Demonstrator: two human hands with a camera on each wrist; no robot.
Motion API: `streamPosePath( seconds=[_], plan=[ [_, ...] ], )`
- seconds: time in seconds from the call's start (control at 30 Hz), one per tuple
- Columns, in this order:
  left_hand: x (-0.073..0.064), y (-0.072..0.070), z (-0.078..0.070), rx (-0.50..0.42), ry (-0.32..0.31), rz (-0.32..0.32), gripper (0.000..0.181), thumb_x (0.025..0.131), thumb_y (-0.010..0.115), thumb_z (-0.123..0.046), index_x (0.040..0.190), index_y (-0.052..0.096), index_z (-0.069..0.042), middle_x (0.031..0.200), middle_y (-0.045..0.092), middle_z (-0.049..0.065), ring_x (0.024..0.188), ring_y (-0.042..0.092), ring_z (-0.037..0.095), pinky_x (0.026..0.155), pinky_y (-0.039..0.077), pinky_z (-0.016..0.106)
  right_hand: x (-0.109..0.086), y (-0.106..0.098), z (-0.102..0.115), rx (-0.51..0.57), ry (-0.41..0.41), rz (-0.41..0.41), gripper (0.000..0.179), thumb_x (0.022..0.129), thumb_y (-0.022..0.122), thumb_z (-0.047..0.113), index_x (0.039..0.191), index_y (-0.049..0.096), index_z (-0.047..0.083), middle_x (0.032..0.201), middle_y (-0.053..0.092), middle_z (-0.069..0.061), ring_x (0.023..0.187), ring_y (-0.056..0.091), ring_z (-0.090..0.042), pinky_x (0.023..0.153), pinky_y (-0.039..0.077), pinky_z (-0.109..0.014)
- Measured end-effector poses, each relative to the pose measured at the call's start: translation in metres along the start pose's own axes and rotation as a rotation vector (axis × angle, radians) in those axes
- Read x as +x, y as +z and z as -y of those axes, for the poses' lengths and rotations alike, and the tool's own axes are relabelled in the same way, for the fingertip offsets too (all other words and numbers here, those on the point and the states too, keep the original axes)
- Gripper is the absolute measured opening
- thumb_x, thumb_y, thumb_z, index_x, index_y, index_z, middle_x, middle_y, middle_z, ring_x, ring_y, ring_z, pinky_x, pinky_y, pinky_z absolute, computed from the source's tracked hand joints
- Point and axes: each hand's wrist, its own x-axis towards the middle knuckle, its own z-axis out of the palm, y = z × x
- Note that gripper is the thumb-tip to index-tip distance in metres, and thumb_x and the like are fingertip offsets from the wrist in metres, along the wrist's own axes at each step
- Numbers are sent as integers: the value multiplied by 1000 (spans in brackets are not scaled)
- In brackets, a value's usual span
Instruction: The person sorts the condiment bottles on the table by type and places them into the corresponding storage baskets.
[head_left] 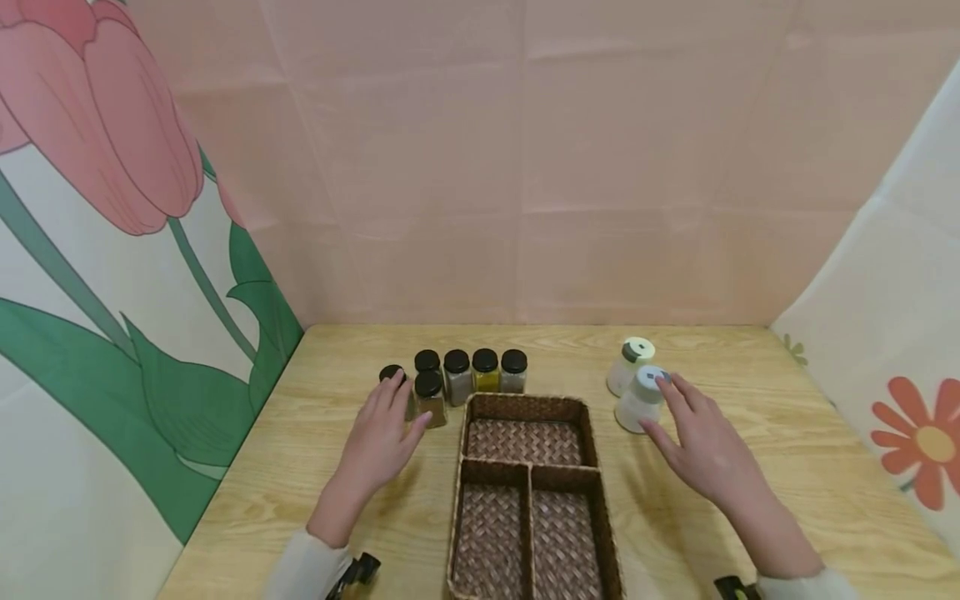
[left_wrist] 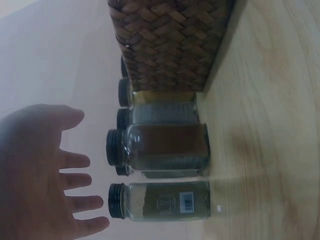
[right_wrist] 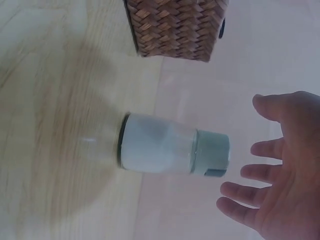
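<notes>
My left hand (head_left: 382, 437) hovers, fingers spread, over the left end of a group of black-lidded glass spice jars. Its fingertips partly cover the leftmost jar (left_wrist: 170, 201), which holds greenish powder. Beside that one stands a jar of brown powder (head_left: 431, 404). In the left wrist view a gap shows between the fingers and the lids. On the other side, my right hand (head_left: 705, 446) is spread around the lid of the nearer white seasoning shaker (right_wrist: 155, 145). The right wrist view shows it apart from the shaker. Both hands hold nothing.
A woven basket (head_left: 528, 467) with three compartments lies between the hands. Behind its left part stand more spice jars, one with yellow contents (head_left: 486, 381). A second shaker (head_left: 624, 373) with a pale lid stands behind the nearer one. Fabric walls border the wooden table (head_left: 315, 392).
</notes>
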Motion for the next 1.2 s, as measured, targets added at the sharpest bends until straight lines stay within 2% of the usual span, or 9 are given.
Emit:
streamPosePath(
  seconds=[0.3, 0.47, 0.7, 0.93, 1.2],
  plan=[
    [4, 2, -14, 26, 19, 27, 67, 106, 47, -48, 157, 35, -5, 165, 25, 18, 151, 24, 39, 120, 28, 57, 6, 0, 13, 17, -6, 10, 71, 99, 66, 35, 151, 39, -5, 150, 37, -36, 127, 42, -59, 96, 39, -74],
    [3, 3, -21, 48, 53, 14, 66, 105, 50, -46, 155, 38, -5, 163, 29, 18, 149, 28, 40, 120, 29, 56, 8, 1, 16, 18, -8, 14, 70, 100, 65, 36, 152, 40, -2, 150, 37, -35, 127, 42, -58, 95, 40, -74],
    [-1, 7, -30, 86, 98, 38, 66, 105, 48, -47, 156, 37, -6, 164, 30, 13, 147, 33, 38, 119, 32, 54, 7, 1, 17, 15, 4, 27, 69, 100, 64, 38, 152, 39, -1, 151, 36, -34, 129, 40, -57, 94, 41, -74],
    [-9, 11, -36, 49, 123, 57, 68, 105, 47, -51, 155, 39, -6, 163, 33, 10, 143, 41, 36, 118, 35, 51, 8, 1, 16, 2, 1, 16, 69, 100, 64, 36, 151, 40, -3, 152, 36, -33, 130, 38, -57, 95, 40, -74],
    [-20, 17, -39, -3, 133, 102, 71, 104, 43, -56, 157, 36, -9, 163, 34, 10, 142, 42, 37, 115, 37, 52, 11, 1, 16, -11, 10, 27, 68, 100, 65, 35, 150, 41, -4, 152, 36, -34, 130, 37, -57, 94, 40, -74]
  ],
)
